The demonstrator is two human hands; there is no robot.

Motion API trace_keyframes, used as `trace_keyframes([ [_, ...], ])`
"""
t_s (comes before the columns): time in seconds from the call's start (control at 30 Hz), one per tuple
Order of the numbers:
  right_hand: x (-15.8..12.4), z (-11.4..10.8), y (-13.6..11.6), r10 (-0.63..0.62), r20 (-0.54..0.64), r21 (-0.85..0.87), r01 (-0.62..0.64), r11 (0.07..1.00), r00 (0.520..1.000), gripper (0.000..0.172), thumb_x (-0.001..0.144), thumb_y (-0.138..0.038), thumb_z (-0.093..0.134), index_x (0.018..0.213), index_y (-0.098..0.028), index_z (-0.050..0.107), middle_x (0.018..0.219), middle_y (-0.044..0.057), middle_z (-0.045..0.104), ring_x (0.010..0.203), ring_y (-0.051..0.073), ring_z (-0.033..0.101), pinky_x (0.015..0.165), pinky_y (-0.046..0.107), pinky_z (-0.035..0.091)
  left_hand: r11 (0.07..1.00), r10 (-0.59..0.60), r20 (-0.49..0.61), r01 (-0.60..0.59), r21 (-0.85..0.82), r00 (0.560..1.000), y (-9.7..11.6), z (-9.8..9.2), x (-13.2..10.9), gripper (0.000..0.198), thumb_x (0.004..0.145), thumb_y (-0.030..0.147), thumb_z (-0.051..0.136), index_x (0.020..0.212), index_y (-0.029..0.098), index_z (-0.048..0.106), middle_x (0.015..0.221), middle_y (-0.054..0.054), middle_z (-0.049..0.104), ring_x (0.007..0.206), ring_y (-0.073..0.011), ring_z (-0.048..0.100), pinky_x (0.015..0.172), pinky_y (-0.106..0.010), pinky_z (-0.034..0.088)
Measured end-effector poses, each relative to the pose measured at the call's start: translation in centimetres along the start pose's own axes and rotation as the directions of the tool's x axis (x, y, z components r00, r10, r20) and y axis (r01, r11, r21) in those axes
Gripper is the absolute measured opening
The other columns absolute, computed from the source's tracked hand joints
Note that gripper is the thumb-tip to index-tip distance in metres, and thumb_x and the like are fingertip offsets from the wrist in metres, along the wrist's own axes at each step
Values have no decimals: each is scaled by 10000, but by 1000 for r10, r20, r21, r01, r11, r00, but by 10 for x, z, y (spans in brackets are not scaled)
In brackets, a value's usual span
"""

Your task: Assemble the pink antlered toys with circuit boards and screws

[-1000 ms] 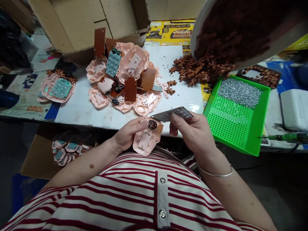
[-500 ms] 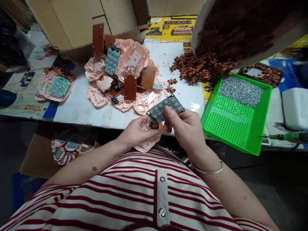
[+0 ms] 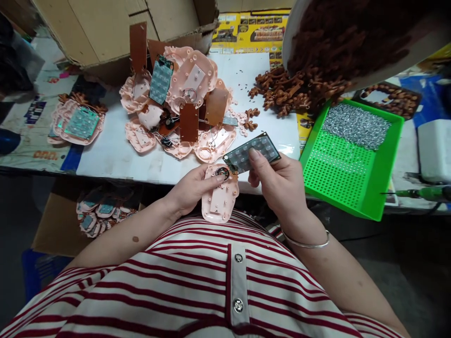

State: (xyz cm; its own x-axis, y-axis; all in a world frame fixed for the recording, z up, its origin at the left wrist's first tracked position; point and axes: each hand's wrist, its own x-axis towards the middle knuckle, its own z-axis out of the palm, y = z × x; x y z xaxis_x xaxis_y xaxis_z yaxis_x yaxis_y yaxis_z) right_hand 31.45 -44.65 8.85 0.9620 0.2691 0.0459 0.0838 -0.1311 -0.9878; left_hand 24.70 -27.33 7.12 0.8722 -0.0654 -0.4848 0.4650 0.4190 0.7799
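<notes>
My left hand [image 3: 192, 188] grips a pink plastic shell [image 3: 221, 202] in front of my body, its inner side with small posts facing up. The thumb lies at a small round speaker [image 3: 221, 173] near the shell's upper end. In my right hand [image 3: 282, 188] is a circuit board [image 3: 243, 155] with a grey keypad, pinched under the thumb. The board is tilted above the shell's upper right, its lower left corner close to the speaker. Wires between the two are too small to follow.
Behind my hands lies a pile of pink shells and boards [image 3: 190, 89]. Brown plastic parts [image 3: 289, 94] spill from a white container. A green basket [image 3: 352, 183] holds small metal screws [image 3: 355, 126], beside a green screwdriver [image 3: 423, 193]. Finished-looking stacks [image 3: 82, 123] sit left; a carton [image 3: 56, 220] stands below.
My right hand has moved the board right and slightly up, away from the shell. The shell is turned more upright and shows more of its inside; the speaker now lies in its upper end.
</notes>
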Motion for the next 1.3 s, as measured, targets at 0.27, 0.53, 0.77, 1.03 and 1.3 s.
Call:
trace_keyframes([
  [0.27, -2, 5, -4, -75, 39, 6, 75, 997, 996, 559, 865, -662, 662, 567, -202, 553, 490, -41, 542, 459, 77, 449, 464, 233, 371, 998, 21, -30, -20, 57, 999, 1, 6, 2, 442, 678, 330, 899, 1006, 144, 668, 880, -24, 733, 777, -156, 673, 737, -268, 535],
  [0.53, -4, 2, -9, -109, 39, -25, 110, 994, 993, 537, 874, -655, 654, 583, -214, 562, 521, -34, 538, 486, 90, 434, 492, 249, 409, 992, 50, -53, -44, 121, 997, 0, 6, 2, 415, 713, 373, 868, 997, 150, 664, 867, -28, 724, 762, -163, 664, 728, -281, 522],
  [0.77, 1, -1, 11, -35, -48, 11, 35, 999, 998, 310, 902, -538, 684, 959, -234, 672, 594, -41, 597, 444, 102, 501, 435, 251, 417, 991, 68, -48, -62, 120, 997, 0, 1, -1, 434, 729, 362, 842, 1070, 161, 664, 925, -43, 748, 834, -192, 694, 783, -306, 531],
  [1.03, 3, -1, 17, -226, 33, -130, 229, 965, 974, 491, 977, -444, 597, 1440, -320, 493, 1253, 91, 681, 689, 141, 664, 525, 280, 531, 977, 94, -16, -89, 196, 995, 1, -1, -2, 415, 756, 309, 794, 1114, 150, 660, 998, -42, 727, 944, -198, 667, 870, -319, 509],
  [1.3, 16, -9, 2, -29, 122, 4, 29, 1000, 992, 444, 765, -514, 831, 1032, -250, 593, 872, 1, 682, 573, 116, 633, 506, 248, 520, 963, 110, -8, -104, 250, 994, 2, -5, -4, 398, 802, 321, 761, 1150, 156, 661, 1056, -53, 728, 997, -204, 662, 898, -312, 495],
])
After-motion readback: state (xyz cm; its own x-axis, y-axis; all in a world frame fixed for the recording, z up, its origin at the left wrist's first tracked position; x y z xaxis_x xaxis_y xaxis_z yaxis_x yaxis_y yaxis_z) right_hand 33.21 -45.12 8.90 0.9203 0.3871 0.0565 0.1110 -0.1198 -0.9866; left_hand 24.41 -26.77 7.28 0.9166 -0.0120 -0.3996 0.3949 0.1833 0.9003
